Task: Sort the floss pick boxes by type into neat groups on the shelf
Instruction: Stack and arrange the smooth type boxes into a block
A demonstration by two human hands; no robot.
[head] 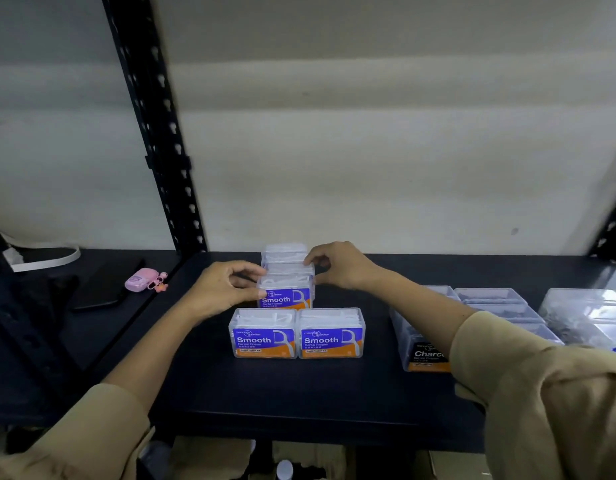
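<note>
Two clear "Smooth" floss boxes with purple-orange labels stand side by side near the shelf front: one [263, 333] on the left, one [330, 333] on the right. Behind them runs a row of more Smooth boxes; the front one [286, 291] is held from both sides. My left hand [226, 289] grips its left side, my right hand [337, 266] its right top edge. A black-labelled "Charcoal" box [422, 353] stands at the right, partly hidden by my right forearm, with more clear boxes [490, 299] behind it.
The dark shelf board [299, 393] has a black slotted upright [154, 133] at back left and another [611, 230] at back right. On the left shelf lie a pink case [142, 279], a dark phone [105, 289] and a white band [46, 259]. More clear boxes [590, 313] sit far right.
</note>
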